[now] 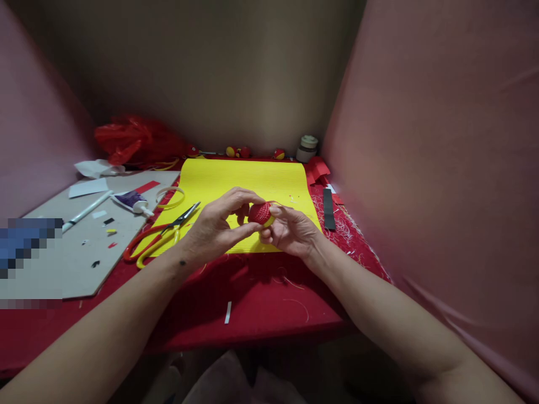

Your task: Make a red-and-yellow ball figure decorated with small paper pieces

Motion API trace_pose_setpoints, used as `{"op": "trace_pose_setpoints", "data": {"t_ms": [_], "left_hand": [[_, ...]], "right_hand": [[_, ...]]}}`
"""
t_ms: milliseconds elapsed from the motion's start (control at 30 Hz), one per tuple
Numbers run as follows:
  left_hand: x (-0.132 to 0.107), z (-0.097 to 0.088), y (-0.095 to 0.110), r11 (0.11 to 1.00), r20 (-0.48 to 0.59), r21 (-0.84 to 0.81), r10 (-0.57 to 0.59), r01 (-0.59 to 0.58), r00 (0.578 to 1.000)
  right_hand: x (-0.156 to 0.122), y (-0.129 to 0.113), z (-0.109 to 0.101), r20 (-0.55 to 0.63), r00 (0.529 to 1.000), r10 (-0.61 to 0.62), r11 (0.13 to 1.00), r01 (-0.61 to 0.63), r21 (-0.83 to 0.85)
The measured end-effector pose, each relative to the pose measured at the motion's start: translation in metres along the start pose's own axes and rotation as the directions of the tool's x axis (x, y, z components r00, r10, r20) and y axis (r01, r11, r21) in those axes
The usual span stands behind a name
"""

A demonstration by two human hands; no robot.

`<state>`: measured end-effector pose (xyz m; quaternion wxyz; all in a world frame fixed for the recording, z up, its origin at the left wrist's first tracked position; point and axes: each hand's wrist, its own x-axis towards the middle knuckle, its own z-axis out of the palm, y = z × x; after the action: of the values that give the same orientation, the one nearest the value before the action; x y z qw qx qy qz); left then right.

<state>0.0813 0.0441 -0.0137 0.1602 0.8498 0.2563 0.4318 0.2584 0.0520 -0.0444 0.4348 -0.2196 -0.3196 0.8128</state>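
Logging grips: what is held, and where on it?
A small red ball, pinched from both sides: left hand on its left, right hand on its right.

Open: far half of the yellow sheet (244, 179) and the red cloth (261, 303) along the near edge, bar one white strip (228, 312). Occupied: centre, by left hand (217, 227) and right hand (290, 231) pinching a red ball (260, 213); left, by scissors (160, 235), glue tube (132, 201) and littered grey board (80, 264). Rear: red bag (130, 140), small jar (307, 148); pink walls (421, 140) close on both sides.
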Motion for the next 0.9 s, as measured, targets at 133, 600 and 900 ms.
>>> {"op": "trace_pose_setpoints", "data": {"t_ms": [133,600,900], "left_hand": [[0.0,0.001,0.002,0.999,0.008,-0.011,-0.045,0.045,0.999],[-0.004,0.002,-0.008,0.995,-0.008,-0.098,-0.028,0.027,1.0],[-0.005,0.001,-0.01,0.993,0.01,-0.116,-0.027,0.028,1.0]], "right_hand": [[0.0,0.001,-0.001,0.011,1.0,0.003,1.0,-0.003,0.006],[0.001,0.003,0.0,0.053,0.998,-0.03,0.999,0.029,0.016],[0.002,0.002,-0.002,0.087,0.992,-0.093,0.993,0.099,-0.066]]}}
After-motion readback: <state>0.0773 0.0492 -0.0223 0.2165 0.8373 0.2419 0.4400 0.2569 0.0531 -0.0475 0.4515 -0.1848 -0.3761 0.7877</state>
